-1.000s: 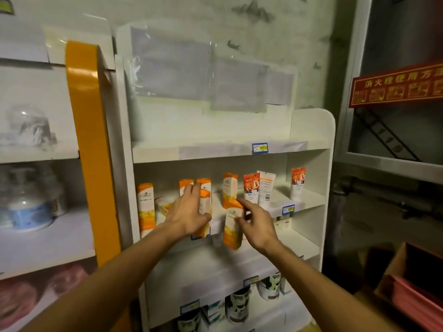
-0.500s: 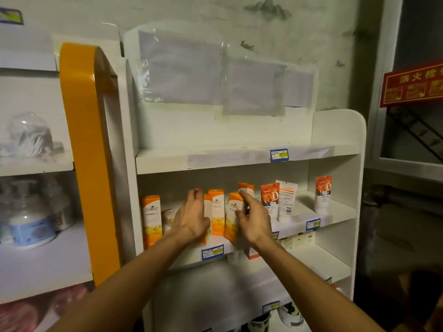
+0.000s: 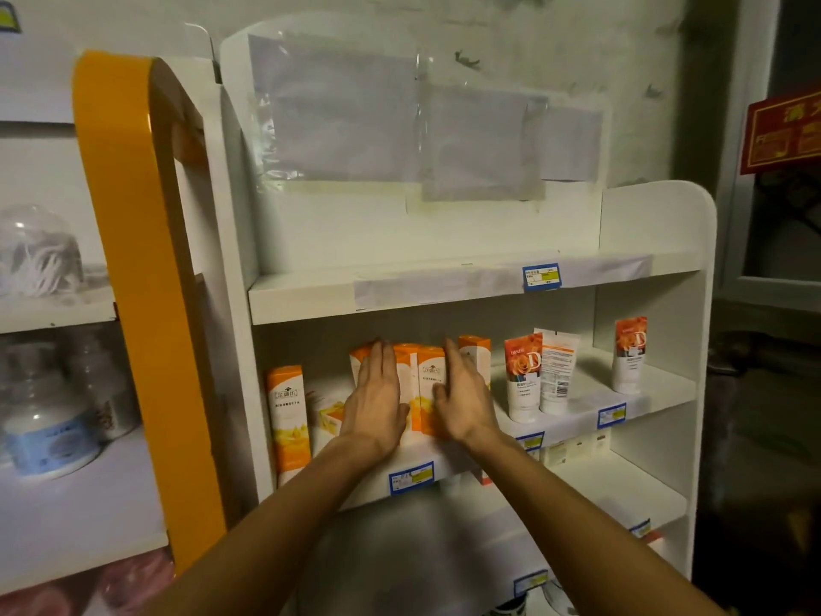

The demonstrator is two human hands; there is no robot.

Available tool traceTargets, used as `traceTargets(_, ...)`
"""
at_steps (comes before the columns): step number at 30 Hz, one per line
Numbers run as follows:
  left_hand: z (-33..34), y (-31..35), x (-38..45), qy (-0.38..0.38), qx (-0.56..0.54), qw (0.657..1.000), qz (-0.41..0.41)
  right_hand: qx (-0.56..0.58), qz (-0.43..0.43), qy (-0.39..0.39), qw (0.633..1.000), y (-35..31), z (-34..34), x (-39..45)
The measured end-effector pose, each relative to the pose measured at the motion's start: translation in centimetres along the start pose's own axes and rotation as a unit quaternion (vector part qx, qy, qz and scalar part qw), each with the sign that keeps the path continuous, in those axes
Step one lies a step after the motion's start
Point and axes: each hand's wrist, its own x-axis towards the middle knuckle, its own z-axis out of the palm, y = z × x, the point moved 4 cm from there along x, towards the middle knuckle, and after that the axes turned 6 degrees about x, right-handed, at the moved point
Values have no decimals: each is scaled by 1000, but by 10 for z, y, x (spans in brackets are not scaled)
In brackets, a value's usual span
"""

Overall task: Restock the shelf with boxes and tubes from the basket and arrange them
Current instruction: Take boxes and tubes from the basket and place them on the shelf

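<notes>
Three upright orange-and-white boxes (image 3: 428, 384) stand close together on the middle shelf (image 3: 573, 422) of the white unit. My left hand (image 3: 377, 402) lies flat against the group's left side, and my right hand (image 3: 462, 397) lies flat against its right side. The fingers of both are straight, with the thumbs on the box fronts. Another box (image 3: 475, 351) stands just behind my right hand. A single box (image 3: 288, 420) stands at the shelf's far left, with a lying box (image 3: 328, 415) beside it. Two tubes (image 3: 523, 375) stand to the right, and a third tube (image 3: 630, 360) near the right wall.
The top shelf (image 3: 444, 291) above is bare, with a blue price tag (image 3: 541, 276). An orange-edged unit (image 3: 133, 260) on the left holds bottles (image 3: 44, 429). Lower shelves carry small boxes (image 3: 577, 449). A red sign (image 3: 784, 131) hangs at the right.
Both hands have let go of the boxes they carried and now rest flat against the sides of the group. The boxes stand upright and close together. The camera has moved closer.
</notes>
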Motion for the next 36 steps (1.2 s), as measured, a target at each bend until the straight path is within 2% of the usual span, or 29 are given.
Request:
traceTargets(9, -10, 4, -24, 7, 69, 998, -6, -25, 44, -58, 997, 11, -19, -38)
traceTargets(12, -15, 8, -33, 11, 110, 994, 25, -112, 27, -81, 990, 11, -28, -54)
traceTargets(16, -8, 19, -60, -14, 164, 982, 89, -270, -3, -150, 951, 15, -46, -94)
traceTargets(19, 14, 35, -90, -38, 145, 980, 130, -288, 25, -176, 941, 42, -54, -128)
traceTargets(26, 110, 75, -179, -138, 74, 963, 218, -321, 132, -250, 904, 136, -59, -227)
traceTargets(28, 141, 86, -206, -200, 37, 949, 240, -313, 159, -262, 899, 167, -58, -257)
traceTargets(30, 172, 95, -231, -269, 4, 930, 250, -312, 188, -282, 888, 199, -55, -286)
traceTargets(33, 222, 99, -264, -365, 13, 893, 263, -322, 231, -317, 862, 250, -48, -326)
traceTargets(36, 272, 99, -292, -476, 17, 837, 269, -305, 273, -350, 842, 298, -37, -364)
